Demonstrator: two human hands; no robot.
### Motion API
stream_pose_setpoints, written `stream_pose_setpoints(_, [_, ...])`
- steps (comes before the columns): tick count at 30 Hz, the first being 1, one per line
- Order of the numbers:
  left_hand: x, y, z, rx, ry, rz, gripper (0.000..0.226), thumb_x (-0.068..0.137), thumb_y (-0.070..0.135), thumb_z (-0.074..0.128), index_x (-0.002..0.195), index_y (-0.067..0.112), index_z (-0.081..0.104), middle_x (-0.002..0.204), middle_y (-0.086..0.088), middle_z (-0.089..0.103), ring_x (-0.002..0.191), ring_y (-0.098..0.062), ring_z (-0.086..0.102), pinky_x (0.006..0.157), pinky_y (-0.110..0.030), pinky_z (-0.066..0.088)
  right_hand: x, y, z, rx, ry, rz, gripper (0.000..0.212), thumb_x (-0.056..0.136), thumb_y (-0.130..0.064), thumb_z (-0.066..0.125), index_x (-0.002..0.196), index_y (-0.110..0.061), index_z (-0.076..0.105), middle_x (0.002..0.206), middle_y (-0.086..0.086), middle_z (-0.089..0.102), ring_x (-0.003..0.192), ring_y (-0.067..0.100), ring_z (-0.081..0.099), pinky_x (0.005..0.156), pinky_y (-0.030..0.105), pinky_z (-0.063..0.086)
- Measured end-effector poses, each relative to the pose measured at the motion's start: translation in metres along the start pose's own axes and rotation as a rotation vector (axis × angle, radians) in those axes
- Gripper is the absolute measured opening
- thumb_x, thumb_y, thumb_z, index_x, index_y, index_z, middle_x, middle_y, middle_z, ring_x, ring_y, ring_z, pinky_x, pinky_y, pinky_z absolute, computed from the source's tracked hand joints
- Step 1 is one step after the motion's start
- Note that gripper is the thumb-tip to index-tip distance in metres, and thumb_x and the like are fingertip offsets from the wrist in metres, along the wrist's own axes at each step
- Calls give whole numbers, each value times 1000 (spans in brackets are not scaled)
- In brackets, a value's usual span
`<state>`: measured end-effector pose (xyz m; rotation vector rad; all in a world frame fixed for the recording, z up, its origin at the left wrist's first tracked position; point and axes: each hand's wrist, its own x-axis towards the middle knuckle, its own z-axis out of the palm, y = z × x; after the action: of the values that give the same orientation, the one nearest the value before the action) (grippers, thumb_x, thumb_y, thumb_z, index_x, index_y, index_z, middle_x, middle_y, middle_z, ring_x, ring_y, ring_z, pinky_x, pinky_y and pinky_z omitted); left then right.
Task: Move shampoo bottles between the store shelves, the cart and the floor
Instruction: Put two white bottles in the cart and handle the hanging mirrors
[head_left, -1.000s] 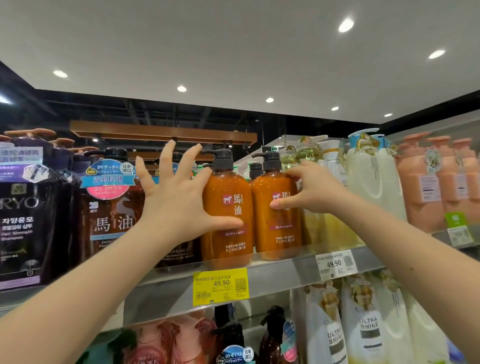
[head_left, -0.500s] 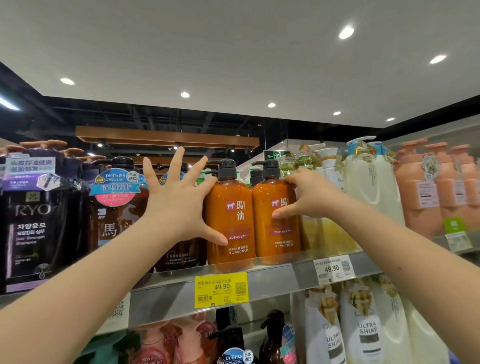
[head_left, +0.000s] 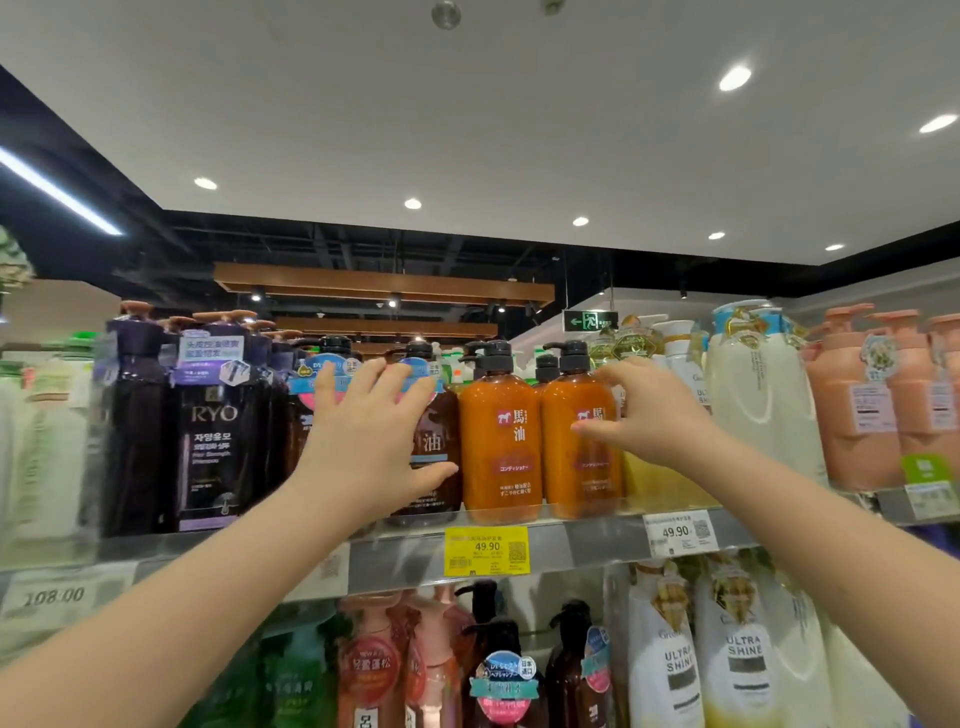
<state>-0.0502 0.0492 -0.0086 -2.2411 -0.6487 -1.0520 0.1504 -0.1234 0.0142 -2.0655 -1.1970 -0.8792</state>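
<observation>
Two orange pump bottles stand side by side on the upper shelf. My right hand wraps the right side of the right orange bottle, thumb across its label and fingers curled at its shoulder. My left hand has its fingers spread in front of a dark brown pump bottle. It is just left of the left orange bottle, with only the thumb tip near that bottle's lower edge. Both orange bottles are upright.
Dark purple RYO bottles crowd the shelf to the left; cream and peach pump bottles stand to the right. A yellow price tag hangs on the shelf rail. The shelf below holds more bottles and white refill pouches.
My left hand has slid left off the left orange bottle and now sits before the dark brown bottle. My right hand stays on the right orange bottle. The view shifted slightly.
</observation>
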Motion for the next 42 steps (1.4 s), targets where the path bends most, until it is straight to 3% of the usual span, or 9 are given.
stream_pose_setpoints(4, [-42, -28, -25, -85, 84, -26, 60, 81, 61, 53, 127, 22, 53, 118, 1, 57, 111, -24, 54, 98, -44, 38, -13, -31, -9, 53, 50, -77, 53, 80, -46, 69, 122, -17, 57, 116, 2, 59, 94, 13, 51, 79, 26, 43])
stream_pose_setpoints(6, [-65, -39, -40, -101, 55, -69, 49, 83, 55, 54, 120, 22, 55, 105, 3, 59, 96, -21, 58, 78, -35, 48, -21, -52, -9, 107, 61, -112, 47, 80, -45, 70, 116, -17, 60, 107, 0, 62, 88, 12, 51, 74, 26, 43])
stream_pose_setpoints(8, [-93, -53, -56, -127, 20, -136, 41, 86, 53, 53, 115, 25, 53, 100, 6, 59, 90, -17, 60, 69, -33, 51, -31, -81, -7, 152, 52, -178, 41, 80, -43, 70, 111, -17, 63, 100, -1, 63, 85, 12, 53, 72, 26, 42])
stream_pose_setpoints(14, [-163, -116, -95, -19, -115, -264, 35, 89, 49, 49, 113, 23, 52, 102, 4, 63, 96, -21, 61, 73, -35, 51, -56, -182, 12, 315, -27, -360, 30, 79, -35, 73, 98, -13, 65, 83, 0, 63, 71, 14, 50, 66, 25, 34])
stream_pose_setpoints(20, [-222, -190, -132, 64, -131, -428, 38, 88, 50, 51, 115, 24, 53, 104, 5, 64, 98, -19, 59, 72, -31, 47, -60, -280, 30, 432, -86, -486, 36, 82, -41, 69, 107, -16, 63, 86, -4, 60, 71, 10, 52, 69, 26, 41])
stream_pose_setpoints(28, [-274, -309, -145, 94, -109, -579, 34, 87, 51, 54, 109, 25, 55, 75, 12, 48, 81, -16, 54, 62, -29, 45, -47, -394, 56, 478, -96, -537, 36, 82, -40, 69, 110, -18, 63, 90, -5, 61, 77, 7, 55, 71, 23, 44])
stream_pose_setpoints(34, [-285, -398, -139, 70, -103, -601, 38, 86, 48, 56, 114, 23, 55, 79, 9, 48, 83, -16, 54, 72, -30, 49, -24, -477, 81, 504, -120, -488, 36, 83, -44, 66, 110, -22, 62, 91, -8, 60, 83, 10, 56, 77, 32, 51])
stream_pose_setpoints(37, [-284, -435, -128, 4, -77, -604, 45, 86, 45, 60, 123, 22, 50, 87, 8, 49, 84, -13, 49, 75, -31, 49, -21, -522, 100, 517, -152, -473, 37, 82, -44, 67, 111, -22, 61, 95, -7, 61, 85, 11, 57, 73, 27, 45])
stream_pose_setpoints(42, [-261, -491, -88, -231, -108, -650, 74, 78, 40, 71, 139, 18, 33, 130, -2, 48, 115, -20, 49, 95, -39, 47, -9, -581, 142, 577, -321, -318, 74, 77, -38, 74, 138, -21, 37, 125, 0, 53, 105, 17, 55, 81, 28, 46])
